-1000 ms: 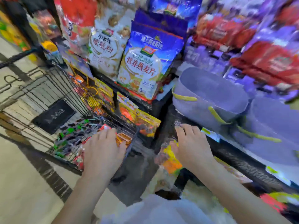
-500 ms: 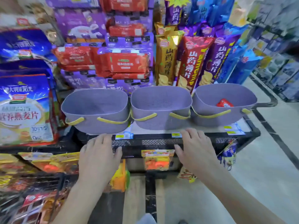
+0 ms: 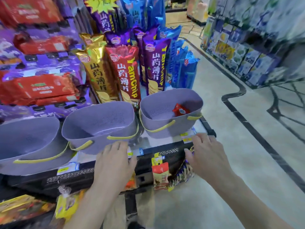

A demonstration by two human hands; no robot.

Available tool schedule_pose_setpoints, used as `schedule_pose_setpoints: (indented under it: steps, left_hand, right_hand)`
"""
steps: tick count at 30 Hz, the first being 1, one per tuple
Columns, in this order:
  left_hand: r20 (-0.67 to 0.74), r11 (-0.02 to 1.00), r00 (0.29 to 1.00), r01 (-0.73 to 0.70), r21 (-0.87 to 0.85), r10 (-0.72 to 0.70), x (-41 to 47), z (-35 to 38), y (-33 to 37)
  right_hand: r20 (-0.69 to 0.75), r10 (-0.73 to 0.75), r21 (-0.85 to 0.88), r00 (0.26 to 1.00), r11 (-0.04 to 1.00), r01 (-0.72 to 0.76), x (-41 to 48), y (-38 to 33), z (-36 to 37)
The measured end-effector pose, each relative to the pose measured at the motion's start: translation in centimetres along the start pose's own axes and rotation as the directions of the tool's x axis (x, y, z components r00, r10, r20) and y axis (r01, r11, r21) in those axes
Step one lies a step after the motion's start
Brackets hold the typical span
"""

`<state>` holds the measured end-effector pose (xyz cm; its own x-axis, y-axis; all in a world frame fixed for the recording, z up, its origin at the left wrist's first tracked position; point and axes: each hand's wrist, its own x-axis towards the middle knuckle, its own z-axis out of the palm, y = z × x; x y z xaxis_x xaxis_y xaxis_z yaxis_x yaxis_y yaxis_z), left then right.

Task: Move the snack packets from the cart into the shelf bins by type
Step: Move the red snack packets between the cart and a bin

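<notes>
Left grip (image 3: 115,164) and right grip (image 3: 206,151) hover palm-down at the shelf (image 3: 74,179) edge; clenched on anything, I can't tell. A red packet (image 3: 180,110) sits in the rightmost bin (image 3: 156,129); a mismatched type could join it

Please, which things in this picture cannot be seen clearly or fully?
Left bin: head view, cut off by the left edge.
Left hand and right hand: their backs hide any packets underneath.
Red packet in right bin: print too small to read.
Far shelves: blurred.
</notes>
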<state>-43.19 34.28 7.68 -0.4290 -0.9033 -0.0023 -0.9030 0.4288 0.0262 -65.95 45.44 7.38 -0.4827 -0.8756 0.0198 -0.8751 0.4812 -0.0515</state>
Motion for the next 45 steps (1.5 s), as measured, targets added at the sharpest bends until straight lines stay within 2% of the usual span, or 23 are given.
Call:
schedule_pose_setpoints:
  steps: [13, 18, 23, 26, 30, 35, 40, 45]
  left_hand:
    - [-0.044, 0.983, 0.998, -0.060, -0.173, 0.053, 18.3, 1.5, 2.7]
    - [-0.055, 0.965, 0.995, -0.098, -0.243, 0.087, 24.0, 3.8, 2.8]
    - [-0.086, 0.978, 0.991, -0.120, -0.172, 0.107, 25.1, 6.5, 2.8]
    - [-0.137, 0.976, 0.986, -0.117, -0.186, 0.093, 25.2, 7.7, 2.7]
    - [-0.156, 0.977, 0.983, -0.121, -0.177, 0.093, 25.4, 8.0, 2.5]
    - [-0.197, 0.974, 0.977, -0.124, -0.190, 0.086, 25.4, 8.2, 2.6]
    - [-0.191, 0.970, 0.979, -0.110, -0.217, 0.068, 25.4, 8.4, 2.7]
    - [-0.174, 0.968, 0.983, -0.089, -0.233, 0.049, 25.4, 8.5, 2.7]
  right_hand:
    - [0.002, 0.075, 0.058, 0.997, 0.996, -0.075, 14.1, 3.4, 0.4]
    - [-0.020, 0.163, 0.274, 0.986, 0.950, -0.151, 20.1, 4.7, 1.0]
    - [0.090, 0.133, 0.357, 0.987, 0.921, -0.157, 25.4, 5.9, 1.9]
    - [0.240, 0.078, 0.295, 0.968, 0.944, -0.149, 29.1, 6.0, 3.3]
    - [0.504, 0.044, 0.153, 0.862, 0.978, -0.140, 33.1, 5.2, 6.0]
    - [0.551, 0.030, -0.007, 0.834, 0.999, -0.032, 35.1, 4.8, 9.8]
    - [0.604, 0.024, 0.005, 0.797, 0.999, -0.034, 36.5, 4.3, 11.7]
    - [0.580, -0.042, -0.031, 0.814, 0.997, 0.074, 36.8, 4.5, 12.7]
